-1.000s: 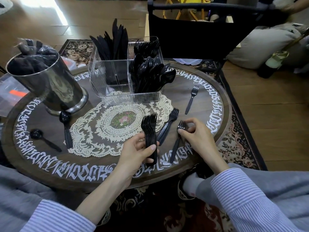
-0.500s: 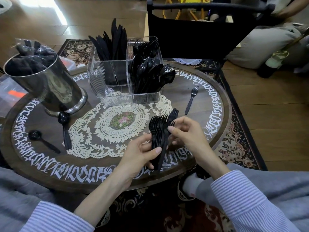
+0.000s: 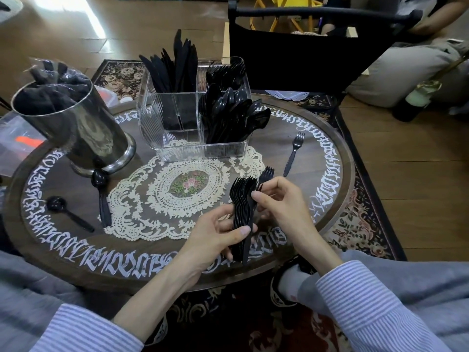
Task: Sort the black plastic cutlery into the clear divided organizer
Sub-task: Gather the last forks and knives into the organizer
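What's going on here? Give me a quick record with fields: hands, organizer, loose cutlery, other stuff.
left hand: left hand grips a stack of forks
right hand: right hand pinches the top of the stack
organizer: organizer holds knives at back left, spoons at front right, more forks behind the spoons
loose cutlery: one fork right of the organizer; two spoons, large spoon and small spoon, on the left
other: metal cup at left, doily at the table's centre

right hand [image 3: 280,201] | lifted table fork | now pressed, seemingly, onto fork stack [image 3: 242,212]
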